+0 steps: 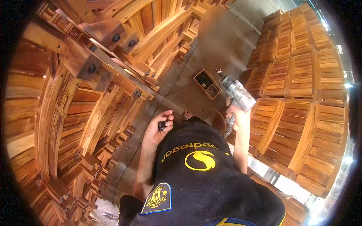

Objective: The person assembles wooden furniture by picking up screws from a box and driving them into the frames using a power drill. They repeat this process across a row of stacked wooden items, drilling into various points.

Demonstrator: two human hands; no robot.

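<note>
My right hand (234, 114) is wrapped round the grip of a grey, worn-looking power drill (240, 94). The drill's nose points away from me, up and to the left, above the floor. My left hand (163, 126) is curled, palm up, around several small black pieces (162, 125); their exact kind is hidden by the fingers. On the floor ahead, between the two hands, sits a small wooden box (207, 84) with two compartments of small dark parts. To the left, wooden frames (94, 69) carry dark round fittings (91, 68) at their beam ends.
Stacked slatted wooden pieces (298, 75) line my right side. Tall curved wooden frames (60, 124) crowd the left. A concrete floor strip (177, 90) runs between them, with my foot (187, 114) on it. A blurred patch (218, 34) covers part of the far floor.
</note>
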